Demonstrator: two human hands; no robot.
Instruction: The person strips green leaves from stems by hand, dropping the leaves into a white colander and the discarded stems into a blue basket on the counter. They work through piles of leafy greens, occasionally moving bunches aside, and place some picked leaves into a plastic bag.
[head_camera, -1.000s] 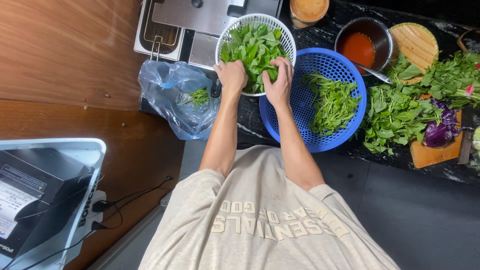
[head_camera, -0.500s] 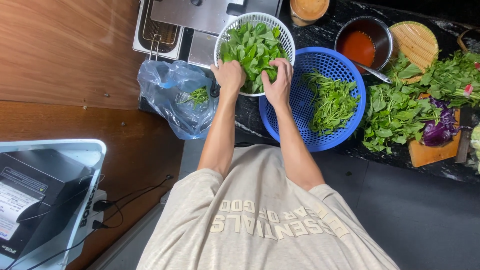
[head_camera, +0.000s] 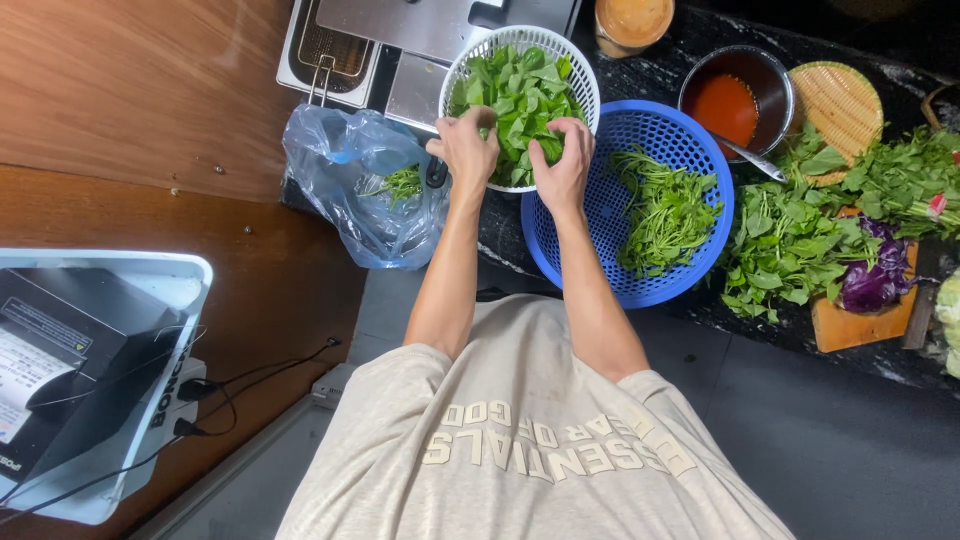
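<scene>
While both forearms extend toward 12 o'clock, the left hand (head_camera: 466, 150) and right hand (head_camera: 564, 165) rest inside the white basket (head_camera: 580, 72), fingers curled and grasping green leaves (head_camera: 520, 95). The white basket sits on the dark counter (head_camera: 650, 75). At its 4 o'clock, touching it, stands a blue basket (head_camera: 640, 125) holding thin-stemmed greens (head_camera: 665, 210). At 8 o'clock lies a clear plastic bag (head_camera: 350, 175). A metal bowl of red sauce (head_camera: 727, 100) stands at 3 o'clock.
</scene>
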